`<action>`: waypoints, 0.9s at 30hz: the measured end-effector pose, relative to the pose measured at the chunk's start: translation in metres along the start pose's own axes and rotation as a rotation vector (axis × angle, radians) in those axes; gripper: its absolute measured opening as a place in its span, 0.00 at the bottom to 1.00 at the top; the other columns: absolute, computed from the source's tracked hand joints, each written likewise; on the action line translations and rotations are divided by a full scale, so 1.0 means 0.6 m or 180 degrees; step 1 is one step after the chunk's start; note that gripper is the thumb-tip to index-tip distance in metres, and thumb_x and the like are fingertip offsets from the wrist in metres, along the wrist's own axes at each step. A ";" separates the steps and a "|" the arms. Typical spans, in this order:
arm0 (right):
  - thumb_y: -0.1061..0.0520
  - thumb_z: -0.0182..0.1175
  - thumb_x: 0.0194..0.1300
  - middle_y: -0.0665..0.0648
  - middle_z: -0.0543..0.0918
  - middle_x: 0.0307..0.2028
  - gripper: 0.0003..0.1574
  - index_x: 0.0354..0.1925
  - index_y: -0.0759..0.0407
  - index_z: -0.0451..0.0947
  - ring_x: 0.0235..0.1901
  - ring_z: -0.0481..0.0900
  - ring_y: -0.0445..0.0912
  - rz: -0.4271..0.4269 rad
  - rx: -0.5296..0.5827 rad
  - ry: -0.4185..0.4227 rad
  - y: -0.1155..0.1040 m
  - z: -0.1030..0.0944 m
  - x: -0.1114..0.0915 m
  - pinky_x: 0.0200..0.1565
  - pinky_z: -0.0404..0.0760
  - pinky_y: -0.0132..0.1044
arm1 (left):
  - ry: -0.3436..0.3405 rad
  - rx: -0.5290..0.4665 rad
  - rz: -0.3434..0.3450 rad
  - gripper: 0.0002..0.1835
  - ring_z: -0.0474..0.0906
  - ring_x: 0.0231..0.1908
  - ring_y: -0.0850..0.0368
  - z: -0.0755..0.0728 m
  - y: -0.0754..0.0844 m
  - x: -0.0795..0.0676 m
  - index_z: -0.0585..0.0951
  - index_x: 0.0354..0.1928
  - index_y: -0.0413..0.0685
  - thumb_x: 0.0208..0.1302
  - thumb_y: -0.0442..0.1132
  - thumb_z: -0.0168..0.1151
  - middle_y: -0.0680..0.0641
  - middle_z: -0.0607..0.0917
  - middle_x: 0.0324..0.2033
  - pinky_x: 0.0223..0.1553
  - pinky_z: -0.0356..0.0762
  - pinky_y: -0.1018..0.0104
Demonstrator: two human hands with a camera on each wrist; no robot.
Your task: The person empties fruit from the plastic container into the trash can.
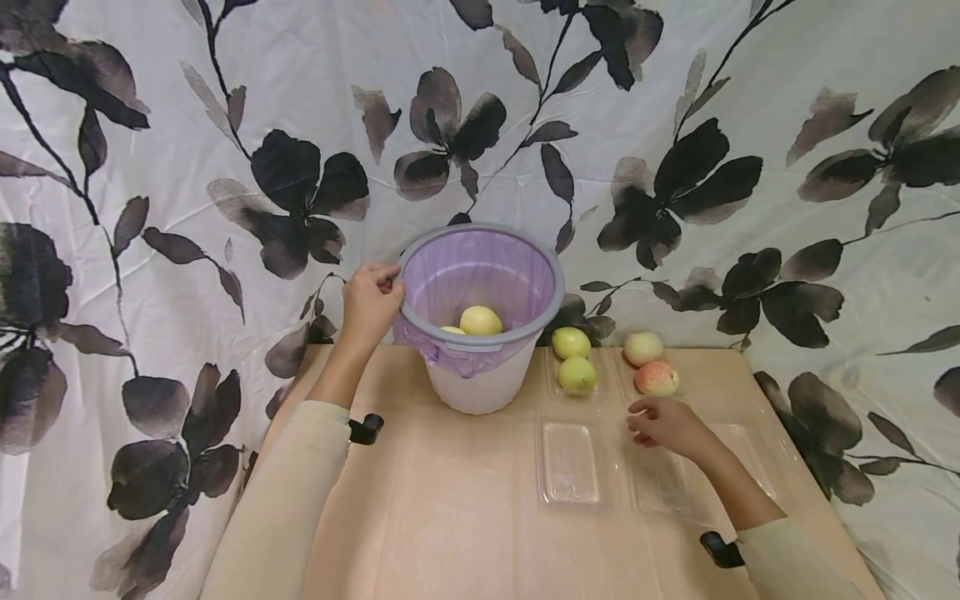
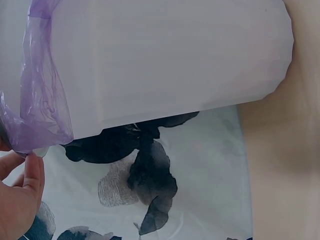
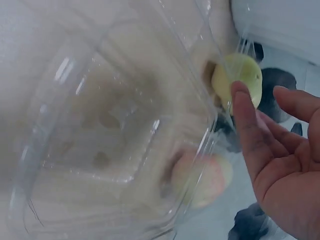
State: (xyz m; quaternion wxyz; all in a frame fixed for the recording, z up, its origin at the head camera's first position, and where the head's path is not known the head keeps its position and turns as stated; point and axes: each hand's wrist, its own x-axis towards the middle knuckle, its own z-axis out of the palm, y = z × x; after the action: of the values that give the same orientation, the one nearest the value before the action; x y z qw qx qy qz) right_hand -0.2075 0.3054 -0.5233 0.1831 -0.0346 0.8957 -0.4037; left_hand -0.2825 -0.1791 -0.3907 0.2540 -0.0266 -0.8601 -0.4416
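Observation:
My left hand [image 1: 371, 307] grips the grey rim of a white trash bin [image 1: 480, 387] lined with a purple plastic bag [image 1: 468, 358]. In the left wrist view, the left fingertips [image 2: 32, 167] pinch at the bag's folded edge. Inside the bin lie yellow fruits [image 1: 481, 320]. Over the clear plastic containers hovers my right hand [image 1: 671, 429], holding nothing, its fingers loosely bent. Just beyond it sit a red-blushed peach [image 1: 657, 378] and a paler one [image 1: 643, 348]. Two yellow-green fruits [image 1: 576, 376] sit to their left, one behind the other.
A clear container [image 1: 570, 462] lies on the light wooden table [image 1: 442, 500] in front of the green fruits; others lie under and beside my right hand. A white cloth with dark flowers [image 1: 480, 100] hangs behind the bin and round the table's sides.

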 end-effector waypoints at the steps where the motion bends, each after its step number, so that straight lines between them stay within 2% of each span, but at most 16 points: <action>1: 0.59 0.59 0.74 0.70 0.88 0.41 0.24 0.59 0.78 0.73 0.35 0.90 0.53 -0.0019 0.0026 0.0057 0.002 -0.007 0.003 0.38 0.90 0.44 | 0.0004 0.0009 0.0007 0.17 0.85 0.43 0.42 0.000 0.000 0.000 0.87 0.52 0.33 0.63 0.32 0.62 0.36 0.86 0.48 0.48 0.84 0.52; 9: 0.54 0.55 0.78 0.72 0.88 0.46 0.25 0.60 0.75 0.75 0.36 0.91 0.52 -0.0168 -0.0167 0.0648 0.025 -0.065 0.033 0.38 0.90 0.39 | 0.0017 0.0000 0.0052 0.17 0.86 0.42 0.42 0.001 0.004 0.000 0.87 0.51 0.32 0.63 0.31 0.63 0.35 0.86 0.48 0.48 0.85 0.52; 14: 0.49 0.54 0.79 0.74 0.85 0.51 0.28 0.62 0.72 0.75 0.44 0.90 0.60 -0.0181 -0.0299 0.0975 0.039 -0.102 0.049 0.42 0.90 0.45 | 0.0030 0.0029 0.0071 0.16 0.86 0.42 0.42 0.000 0.006 0.001 0.87 0.51 0.33 0.62 0.32 0.63 0.35 0.86 0.48 0.48 0.85 0.52; 19: 0.44 0.51 0.80 0.77 0.80 0.58 0.33 0.64 0.72 0.74 0.54 0.82 0.69 -0.0182 -0.0554 0.1194 0.049 -0.130 0.066 0.50 0.85 0.58 | 0.0021 0.0061 0.0080 0.16 0.86 0.42 0.42 -0.001 0.006 0.003 0.87 0.51 0.33 0.63 0.32 0.64 0.35 0.86 0.47 0.48 0.84 0.53; 23: 0.43 0.48 0.81 0.81 0.74 0.63 0.38 0.68 0.74 0.68 0.61 0.74 0.74 -0.0084 -0.0585 0.1201 0.060 -0.151 0.083 0.56 0.79 0.65 | 0.0031 0.0090 0.0108 0.17 0.86 0.42 0.43 -0.002 0.008 0.005 0.87 0.52 0.33 0.63 0.32 0.63 0.36 0.86 0.47 0.48 0.84 0.52; 27: 0.39 0.43 0.81 0.83 0.67 0.67 0.44 0.72 0.77 0.60 0.65 0.69 0.75 0.0146 -0.0471 0.1005 0.077 -0.169 0.102 0.61 0.75 0.67 | 0.0048 0.0088 0.0140 0.17 0.86 0.41 0.42 -0.004 0.009 0.004 0.87 0.52 0.33 0.63 0.32 0.63 0.36 0.87 0.47 0.48 0.84 0.51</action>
State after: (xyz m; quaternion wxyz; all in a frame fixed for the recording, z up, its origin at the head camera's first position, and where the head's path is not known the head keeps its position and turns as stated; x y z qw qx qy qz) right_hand -0.2965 0.3958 -0.5143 0.0462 0.0363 0.9411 -0.3329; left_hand -0.2823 -0.1780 -0.3842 0.2705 -0.0386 -0.8634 -0.4242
